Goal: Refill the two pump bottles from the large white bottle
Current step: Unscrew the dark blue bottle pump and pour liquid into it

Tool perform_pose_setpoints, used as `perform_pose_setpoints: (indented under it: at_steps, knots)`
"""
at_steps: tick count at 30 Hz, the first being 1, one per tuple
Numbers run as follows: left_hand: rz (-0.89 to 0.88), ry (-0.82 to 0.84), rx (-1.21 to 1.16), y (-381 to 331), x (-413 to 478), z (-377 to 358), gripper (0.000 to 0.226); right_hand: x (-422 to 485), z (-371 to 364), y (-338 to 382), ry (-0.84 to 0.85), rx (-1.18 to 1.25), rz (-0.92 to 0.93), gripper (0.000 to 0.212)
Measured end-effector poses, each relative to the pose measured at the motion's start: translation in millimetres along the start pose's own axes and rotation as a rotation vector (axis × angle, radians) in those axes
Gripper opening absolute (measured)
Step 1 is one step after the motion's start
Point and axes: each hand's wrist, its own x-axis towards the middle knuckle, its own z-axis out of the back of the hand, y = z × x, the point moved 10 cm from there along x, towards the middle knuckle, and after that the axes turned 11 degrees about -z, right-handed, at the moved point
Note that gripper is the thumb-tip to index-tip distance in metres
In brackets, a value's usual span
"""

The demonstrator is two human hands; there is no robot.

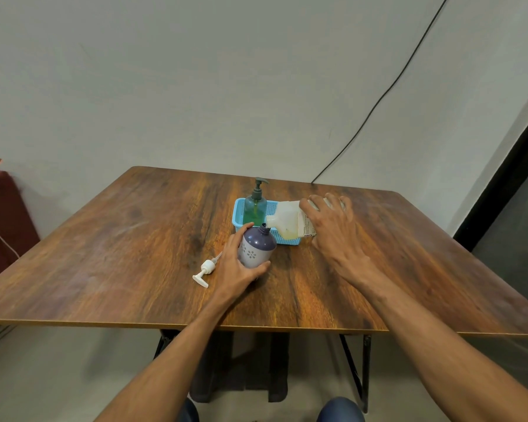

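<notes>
Refill step at table [134, 239]: right hand [329, 223], fingers curled round large white bottle [287, 220], tips it almost level, spout at open neck of purple bottle [256, 248]. Left hand [238, 269] wraps purple bottle, steadying it. Best practice: keep spout centred, tilt slowly, watch fill level. Detached pump [206, 269] lies beside left hand; green pump bottle [255, 208] stands in blue basket [237, 214].

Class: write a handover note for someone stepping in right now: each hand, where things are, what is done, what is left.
Left hand grips the purple bottle on the table, neck open. Right hand holds the large white bottle tipped, spout at the purple bottle's mouth; flow cannot be seen.
White pump lies on the table, left of the left hand. Green pump bottle stands in the blue basket, pump on.
Done: purple pump off. Left: fill both, refit pumps.
</notes>
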Motion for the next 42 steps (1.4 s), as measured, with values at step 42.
perform_pose_setpoints:
  at_steps: [42]
  knots:
    - [-0.024, 0.006, -0.027, -6.8, -1.4, -2.0, 0.092, 3.7, -3.4, 0.8, -0.099, -0.011, 0.042, 0.065]
